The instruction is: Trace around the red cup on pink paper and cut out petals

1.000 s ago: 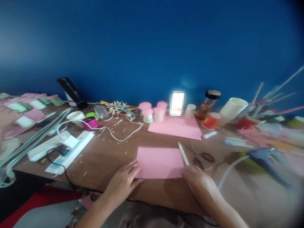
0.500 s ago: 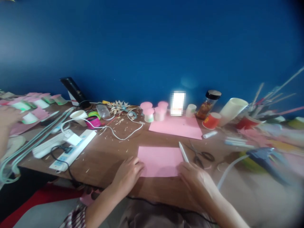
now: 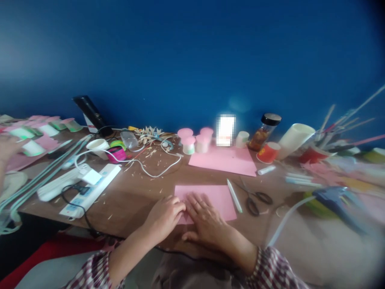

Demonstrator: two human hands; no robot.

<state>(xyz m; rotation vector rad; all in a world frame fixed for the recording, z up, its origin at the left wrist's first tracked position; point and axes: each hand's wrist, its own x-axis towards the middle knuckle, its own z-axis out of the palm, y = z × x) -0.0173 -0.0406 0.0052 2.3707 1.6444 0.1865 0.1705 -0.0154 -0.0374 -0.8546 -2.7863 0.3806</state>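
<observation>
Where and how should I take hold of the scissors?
Probably by the dark handle loops, with the right hand coming from the near right: the scissors lie flat, loops spread toward that side, blades pointing away to the far left.

A single camera rides on the person's head, facing forward and down from above the near edge of the worktop (image 3: pixel 150 188). The blue wall (image 3: pixel 192 60), beyond the worktop's far edge, fills nearly the top half of the view. The lap (image 3: pixel 186 273) and checked sleeves (image 3: pixel 98 267) come in from the bottom, so the forearms point away from the lens. The left hand (image 3: pixel 167 210) and right hand (image 3: pixel 204 216) lie close by, below centre, over the worktop's near edge. The view is wide: things towards the worktop's right end look stretched and blurred, the upper right corner of the view goes dark, and another person's hand (image 3: pixel 8 150) is cut off at the left.
</observation>
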